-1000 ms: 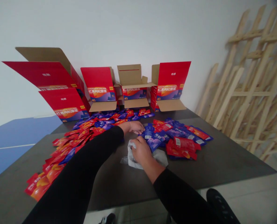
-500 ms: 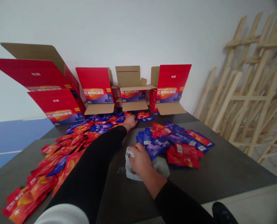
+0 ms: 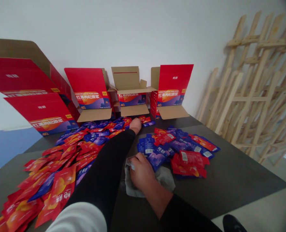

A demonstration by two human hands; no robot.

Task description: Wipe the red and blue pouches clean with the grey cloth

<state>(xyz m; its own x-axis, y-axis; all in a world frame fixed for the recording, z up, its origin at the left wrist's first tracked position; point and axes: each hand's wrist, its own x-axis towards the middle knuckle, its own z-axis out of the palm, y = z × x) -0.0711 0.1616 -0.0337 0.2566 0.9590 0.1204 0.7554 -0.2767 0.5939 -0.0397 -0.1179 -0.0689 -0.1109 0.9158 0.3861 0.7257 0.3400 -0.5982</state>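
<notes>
My left hand [image 3: 135,125] reaches far across the table to the back end of a long pile of red and blue pouches [image 3: 94,137], near one blue pouch [image 3: 149,123]. Its fingers are mostly hidden behind the back of the hand, so what it grips, if anything, does not show. Closer in, my right hand [image 3: 143,172] is closed on a crumpled grey-white cloth [image 3: 166,178], which lies on the dark table [image 3: 188,196]. Just past that hand is a second heap of blue and red pouches [image 3: 181,141].
Open red cartons stand along the back: a stacked pair at left, including the lower carton [image 3: 47,116], then a carton [image 3: 91,93], a middle carton [image 3: 132,96] and a right carton [image 3: 173,90]. Wooden easels [image 3: 251,90] lean against the wall at right.
The view has shifted, so the left cartons and pouches sit further left. My left hand stays by the far pouches, its fingers now less visible. My right hand still grips the cloth, bunched slightly differently.
</notes>
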